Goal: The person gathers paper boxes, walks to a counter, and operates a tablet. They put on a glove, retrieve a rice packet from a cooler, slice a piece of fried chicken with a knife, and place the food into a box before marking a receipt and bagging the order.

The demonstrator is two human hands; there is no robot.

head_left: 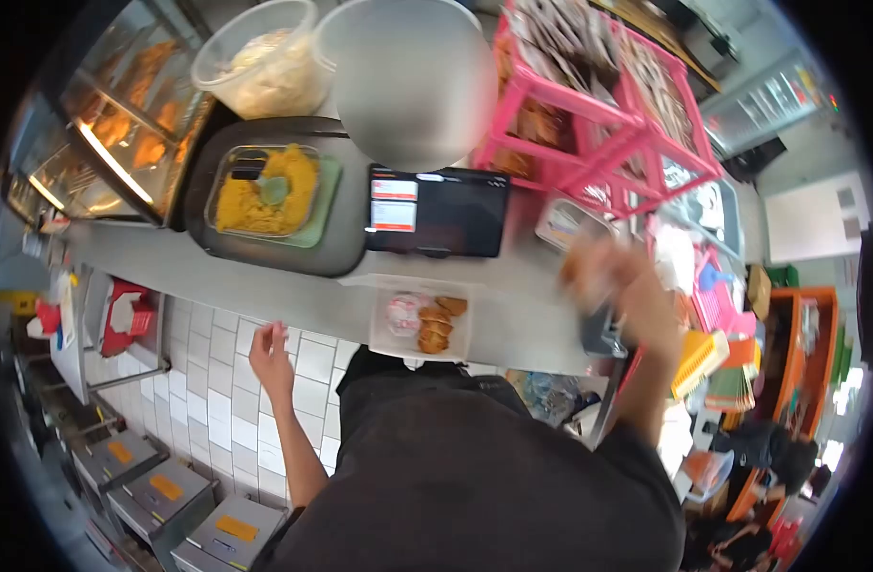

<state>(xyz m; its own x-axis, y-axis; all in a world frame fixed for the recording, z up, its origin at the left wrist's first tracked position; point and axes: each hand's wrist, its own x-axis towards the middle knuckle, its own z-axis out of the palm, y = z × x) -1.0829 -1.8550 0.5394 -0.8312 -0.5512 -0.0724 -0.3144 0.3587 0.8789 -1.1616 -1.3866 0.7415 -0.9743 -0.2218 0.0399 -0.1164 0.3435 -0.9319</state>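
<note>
An open clear container (pixel 383 345) sits at the counter's front edge, close to my body. Inside it are brown fried pieces (pixel 436 329) on the right and a red-and-white packet (pixel 405 314) on the left. My left hand (pixel 272 353) hangs beyond the counter edge, left of the container, fingers curled and near one another, with nothing visible in them. Over the right side of the counter, my right hand (pixel 603 274) is smeared by motion, beside a small clear tub (pixel 568 225) and above a dark holder (pixel 603 334). Whether it holds anything is hidden by the blur.
A tablet (pixel 438 214) stands behind the container. Yellow food (pixel 265 195) fills a tub on a dark tray (pixel 341 238). Pink racks (pixel 589 105) with packets rise at the back right, and a glass food warmer (pixel 122 124) at the left. People (pixel 761 448) are at far right.
</note>
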